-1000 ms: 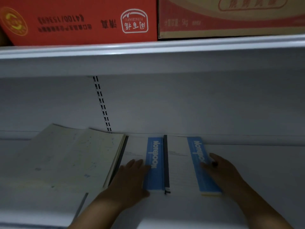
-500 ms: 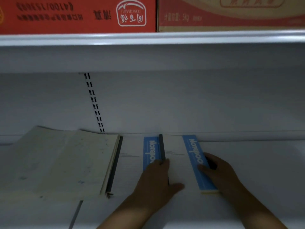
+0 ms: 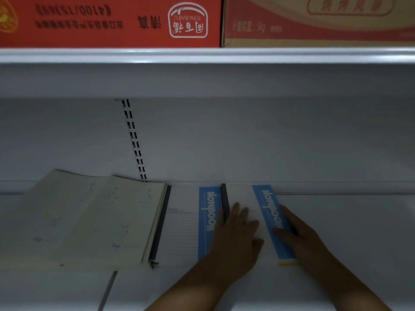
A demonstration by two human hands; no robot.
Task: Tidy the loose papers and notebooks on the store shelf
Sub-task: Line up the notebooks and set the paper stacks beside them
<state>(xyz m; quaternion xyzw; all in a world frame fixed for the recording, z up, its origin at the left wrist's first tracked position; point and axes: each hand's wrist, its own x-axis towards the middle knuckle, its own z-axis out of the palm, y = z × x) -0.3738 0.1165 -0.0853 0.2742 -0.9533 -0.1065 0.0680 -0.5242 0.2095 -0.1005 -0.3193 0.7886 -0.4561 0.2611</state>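
Two white notebooks with blue "Notebook" bands lie side by side on the white shelf (image 3: 348,232). My left hand (image 3: 235,241) lies flat with straight fingers across the black spine between the left notebook (image 3: 183,221) and the right notebook (image 3: 268,212). My right hand (image 3: 298,236) rests along the right notebook's outer edge, with the thumb on the blue band. A large open book of pale, marked pages (image 3: 89,218) lies to the left, its black binding edge next to the left notebook.
The upper shelf edge (image 3: 206,55) runs across the top, carrying a red carton (image 3: 107,19) and a tan-and-red carton (image 3: 318,19). A slotted upright (image 3: 134,140) runs down the back wall. Bare shelf extends to the right.
My left hand has slid right from the left notebook's blue band onto the spine and the right notebook's cover. The right hand stays on the right notebook's edge.
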